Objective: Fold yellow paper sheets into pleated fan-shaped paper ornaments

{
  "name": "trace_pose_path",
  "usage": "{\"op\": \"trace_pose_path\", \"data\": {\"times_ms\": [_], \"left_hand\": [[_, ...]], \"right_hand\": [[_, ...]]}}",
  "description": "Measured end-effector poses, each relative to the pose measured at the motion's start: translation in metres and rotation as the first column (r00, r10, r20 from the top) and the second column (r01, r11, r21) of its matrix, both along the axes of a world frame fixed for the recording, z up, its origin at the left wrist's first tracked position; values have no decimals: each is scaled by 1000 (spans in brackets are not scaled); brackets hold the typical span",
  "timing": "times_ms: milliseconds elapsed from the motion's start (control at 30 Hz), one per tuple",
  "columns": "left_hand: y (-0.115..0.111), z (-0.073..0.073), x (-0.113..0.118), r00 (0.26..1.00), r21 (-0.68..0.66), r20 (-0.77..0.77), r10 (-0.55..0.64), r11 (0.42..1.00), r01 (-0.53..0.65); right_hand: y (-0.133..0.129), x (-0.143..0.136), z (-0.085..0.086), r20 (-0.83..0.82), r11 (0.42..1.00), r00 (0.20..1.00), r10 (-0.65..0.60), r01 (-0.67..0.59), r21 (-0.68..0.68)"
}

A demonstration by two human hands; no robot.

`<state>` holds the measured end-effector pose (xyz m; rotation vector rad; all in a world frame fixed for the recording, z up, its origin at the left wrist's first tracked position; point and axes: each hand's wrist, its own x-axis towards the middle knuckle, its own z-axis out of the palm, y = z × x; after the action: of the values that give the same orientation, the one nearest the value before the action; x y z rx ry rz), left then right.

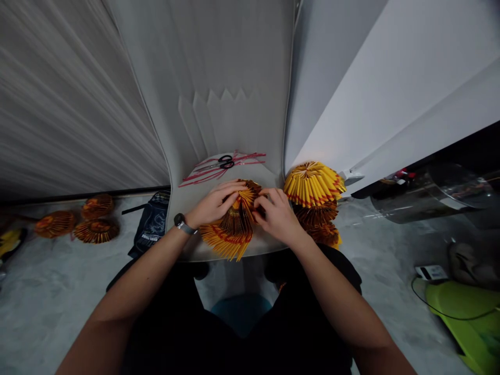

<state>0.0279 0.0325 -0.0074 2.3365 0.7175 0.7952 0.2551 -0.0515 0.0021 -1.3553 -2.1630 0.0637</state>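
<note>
A pleated yellow and gold paper fan piece [234, 224], edged with a red pattern, rests on the front of the grey chair seat [269, 176]. My left hand [216, 203] lies over its left side, thumb and fingers closed on the folds. At the right side of the piece, my right hand [276, 212] has its fingers bent and pinched at the pleats. Whatever lies between those fingertips is hidden. Behind my hands, black-handled scissors [225, 162] lie among thin red strips [195, 178] on the seat.
Finished-looking pleated paper pieces [314, 185] are stacked to the right of the chair. Several round pleated ones [96, 230] sit on the floor at left, near a dark printed bag [150, 224]. A green plastic object [461, 312] stands at lower right.
</note>
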Motion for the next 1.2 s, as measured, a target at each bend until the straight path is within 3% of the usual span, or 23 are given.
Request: {"op": "trace_pose_path", "data": {"times_ms": [167,300,433,567,700,833,967,1067,1200], "left_hand": [[-1,-1,5,997,-16,-4,72,997,-72],[-2,-4,10,991,-39,70,115,993,-113],[-5,-2,12,981,-109,83,176,980,-166],[-9,3,14,981,-93,16,193,977,-191],[-7,4,10,996,-38,-29,88,995,-89],[-4,2,5,999,-58,-43,21,998,-24],[-4,1,5,999,-104,-21,40,994,-42],[-5,-2,7,996,-85,22,83,993,-81],[-4,-5,7,991,-92,73,108,991,-101]], "right_hand": [[1,5,-7,7,999,999,-37,36,35],[0,4,-16,-6,996,998,-67,66,-67],[3,14,-21,-31,981,999,29,-35,-192],[6,27,-20,23,950,988,155,-142,-276],[10,26,-24,71,982,995,75,-62,-179],[16,14,-36,-91,997,994,-65,60,-57],[21,4,-47,-232,983,956,-180,186,3],[19,-2,-45,-182,978,965,-187,200,61],[14,-8,-32,1,974,980,-199,198,107]]}}
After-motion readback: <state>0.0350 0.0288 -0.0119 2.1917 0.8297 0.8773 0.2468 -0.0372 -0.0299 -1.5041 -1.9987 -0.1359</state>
